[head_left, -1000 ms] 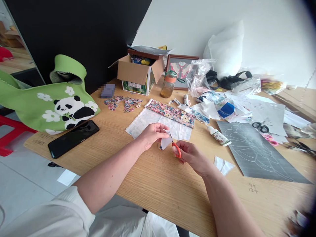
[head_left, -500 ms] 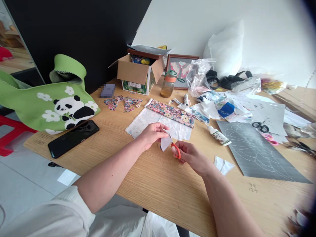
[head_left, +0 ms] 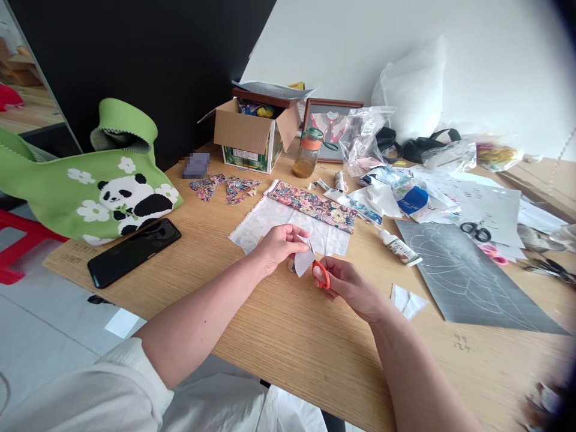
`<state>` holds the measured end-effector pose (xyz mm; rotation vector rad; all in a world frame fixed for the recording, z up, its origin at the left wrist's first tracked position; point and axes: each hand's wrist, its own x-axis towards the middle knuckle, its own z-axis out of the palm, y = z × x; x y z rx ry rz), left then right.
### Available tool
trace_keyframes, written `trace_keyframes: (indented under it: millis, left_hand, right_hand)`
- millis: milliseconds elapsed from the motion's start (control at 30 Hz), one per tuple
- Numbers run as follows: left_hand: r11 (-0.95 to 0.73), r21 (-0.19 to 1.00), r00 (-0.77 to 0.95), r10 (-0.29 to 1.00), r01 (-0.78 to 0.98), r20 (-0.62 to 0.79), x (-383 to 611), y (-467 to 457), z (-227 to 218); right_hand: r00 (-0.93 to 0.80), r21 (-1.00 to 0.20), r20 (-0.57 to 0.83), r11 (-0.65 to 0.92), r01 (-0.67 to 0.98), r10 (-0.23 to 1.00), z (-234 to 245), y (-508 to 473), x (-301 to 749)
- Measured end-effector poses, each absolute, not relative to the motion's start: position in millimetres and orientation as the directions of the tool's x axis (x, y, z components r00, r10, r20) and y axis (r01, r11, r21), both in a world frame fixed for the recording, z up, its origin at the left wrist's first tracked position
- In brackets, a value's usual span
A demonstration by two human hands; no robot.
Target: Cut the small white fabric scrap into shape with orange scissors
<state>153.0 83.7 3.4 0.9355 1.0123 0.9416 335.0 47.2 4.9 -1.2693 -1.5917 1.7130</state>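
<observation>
My left hand [head_left: 284, 246] pinches a small pale piece [head_left: 304, 261], paper or the white back of fabric, above the wooden table. In my right hand [head_left: 338, 278] are orange-handled scissors [head_left: 322, 273], their blades at the upper edge of the pale piece, close to my left fingertips. Whether the blades are fully closed is too small to tell. Just beyond my hands lies a floral fabric [head_left: 315, 207], folded so that its whitish reverse [head_left: 256, 225] faces up on the near side. A white folded scrap [head_left: 407, 301] rests to the right of my right hand.
Cut floral scraps [head_left: 238, 189] lie at the back left, near a cardboard box [head_left: 245, 132] and a jar of amber liquid [head_left: 306, 157]. A glue bottle [head_left: 399, 247], a dark patterned sheet [head_left: 468, 276] and black-handled scissors [head_left: 475, 231] are on the right. A phone [head_left: 135, 252] sits left beside a green panda bag [head_left: 90, 192].
The pale piece has shifted very slightly to the right in my left fingers. Both hands and the scissors stay almost where they were.
</observation>
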Motion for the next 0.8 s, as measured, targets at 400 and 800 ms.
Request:
trace_keyframes:
  millis: [400, 800]
  left_hand:
    - [0.316, 0.926, 0.244, 0.933, -0.208, -0.264, 152.5, 84.0, 4.9]
    - [0.318, 0.925, 0.238, 0.934, -0.206, -0.268, 151.2, 85.4, 3.5]
  right_hand:
    - [-0.426, -0.951, -0.275, -0.180, 0.250, 0.862, -0.5, 48.8, 335.2]
    - [-0.384, -0.938, -0.292, -0.184, 0.294, 0.876, 5.6, 47.1, 334.0]
